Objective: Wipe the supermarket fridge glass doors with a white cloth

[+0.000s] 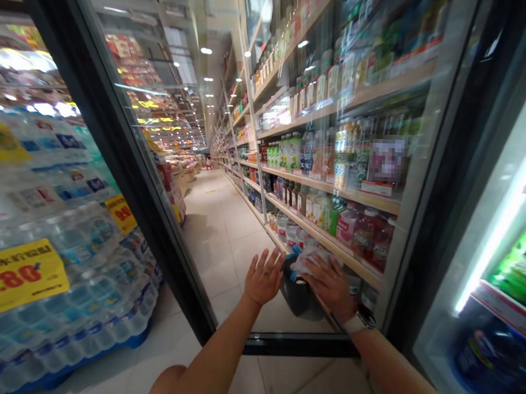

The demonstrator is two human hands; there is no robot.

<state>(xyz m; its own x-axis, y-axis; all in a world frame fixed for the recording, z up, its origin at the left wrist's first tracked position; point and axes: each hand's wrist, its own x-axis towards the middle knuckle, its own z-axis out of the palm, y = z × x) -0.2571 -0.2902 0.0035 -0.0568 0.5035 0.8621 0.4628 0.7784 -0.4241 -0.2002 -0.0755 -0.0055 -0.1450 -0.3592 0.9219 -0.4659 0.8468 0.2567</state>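
My left hand [264, 276] is raised with its fingers spread, its fingertips close to a blue-capped item [292, 266]. My right hand [329, 286], with a white watch [358, 322] on its wrist, lies over a clear plastic bag [312, 261]. Below both hands hangs a dark object [296, 296], partly hidden by them. Its exact kind is hard to tell. A black-framed glass door [136, 181] stands just beyond and to the left of my hands, and its bottom bar [301, 345] crosses behind my forearms.
Wooden shelves of bottled drinks [332, 191] line the right side of a tiled aisle [218, 235]. Shrink-wrapped water bottles [58, 259] with a yellow price sign [21, 276] stand at the left. A lit refrigerator interior [493, 274] shows at the far right.
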